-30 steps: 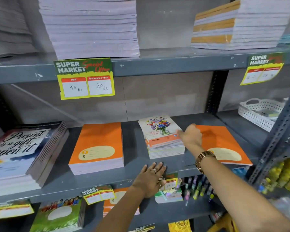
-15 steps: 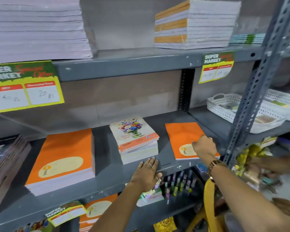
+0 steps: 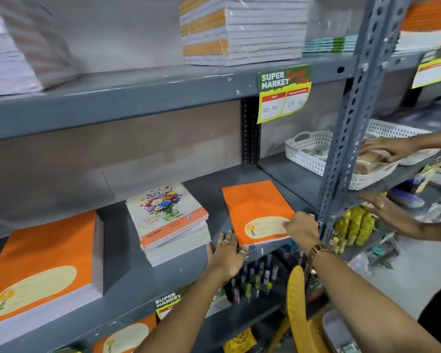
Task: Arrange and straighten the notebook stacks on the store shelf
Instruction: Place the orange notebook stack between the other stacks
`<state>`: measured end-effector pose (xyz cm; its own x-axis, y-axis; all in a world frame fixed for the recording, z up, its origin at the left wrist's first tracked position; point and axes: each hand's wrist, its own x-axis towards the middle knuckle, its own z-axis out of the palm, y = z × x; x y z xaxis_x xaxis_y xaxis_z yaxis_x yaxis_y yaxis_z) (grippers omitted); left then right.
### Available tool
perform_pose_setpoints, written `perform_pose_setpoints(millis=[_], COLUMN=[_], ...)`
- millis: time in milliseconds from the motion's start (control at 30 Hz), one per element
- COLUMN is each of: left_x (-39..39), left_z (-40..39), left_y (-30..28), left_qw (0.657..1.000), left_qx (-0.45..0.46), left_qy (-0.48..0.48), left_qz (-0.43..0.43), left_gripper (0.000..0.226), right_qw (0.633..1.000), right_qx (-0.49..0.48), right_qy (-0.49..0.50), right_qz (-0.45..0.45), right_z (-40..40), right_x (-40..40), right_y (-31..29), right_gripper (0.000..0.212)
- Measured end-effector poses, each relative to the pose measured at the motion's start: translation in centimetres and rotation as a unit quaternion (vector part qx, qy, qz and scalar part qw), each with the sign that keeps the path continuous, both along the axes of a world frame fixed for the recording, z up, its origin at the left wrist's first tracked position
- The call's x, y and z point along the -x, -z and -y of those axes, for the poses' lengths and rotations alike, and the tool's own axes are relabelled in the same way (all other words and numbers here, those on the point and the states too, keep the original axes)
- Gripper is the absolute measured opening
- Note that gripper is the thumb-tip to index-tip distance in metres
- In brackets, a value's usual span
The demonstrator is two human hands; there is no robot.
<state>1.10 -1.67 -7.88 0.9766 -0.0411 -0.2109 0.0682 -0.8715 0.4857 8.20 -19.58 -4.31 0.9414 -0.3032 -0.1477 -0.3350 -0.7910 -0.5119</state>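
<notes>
A thin orange notebook stack (image 3: 255, 210) lies at the right end of the grey middle shelf (image 3: 127, 284). My right hand (image 3: 302, 229) is curled over its near right corner, beside the shelf post. My left hand (image 3: 225, 253) lies flat on the shelf with fingers spread, fingertips touching the stack's near left corner. Left of it sits a floral-cover notebook stack (image 3: 168, 220), slightly fanned. A thick orange notebook stack (image 3: 43, 271) fills the far left.
A perforated grey post (image 3: 351, 123) stands right of my right hand. Beyond it are white baskets (image 3: 313, 154) and another person's hands (image 3: 390, 149). Tall notebook stacks (image 3: 239, 29) sit on the upper shelf. Pens (image 3: 252, 278) and a yellow chair (image 3: 298, 301) are below.
My view swung right. My right hand left the floral stack for the thin orange stack's near right corner. My left hand slid right to that stack's left corner. Another person's hands appeared.
</notes>
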Motion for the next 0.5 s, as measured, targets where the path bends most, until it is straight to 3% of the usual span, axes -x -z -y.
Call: perform_pose_setpoints(millis=[233,367,500], left_x=[-1.1,-0.5,-0.2], left_z=[0.7,1.1,1.6], left_y=[-1.1,-2.2,-4.5], left_qw=[0.98,0.938,0.904], left_qx=[0.176,0.317,0.393], left_qy=[-0.091,-0.137,-0.168], left_qz=[-0.027,-0.034,-0.003], left_gripper=[0.042,0.041,0.038], right_qw=[0.978,0.96,0.945], right_qx=[-0.161,-0.198,-0.223], right_qy=[0.098,0.101,0.102], right_qz=[0.086,0.168,0.218], right_z=[0.1,-0.3,-0.7], right_x=[-1.1,-0.4,0.2], right_y=[-0.8,-2.0,-4.0], right_gripper=[0.028,0.021,0.015])
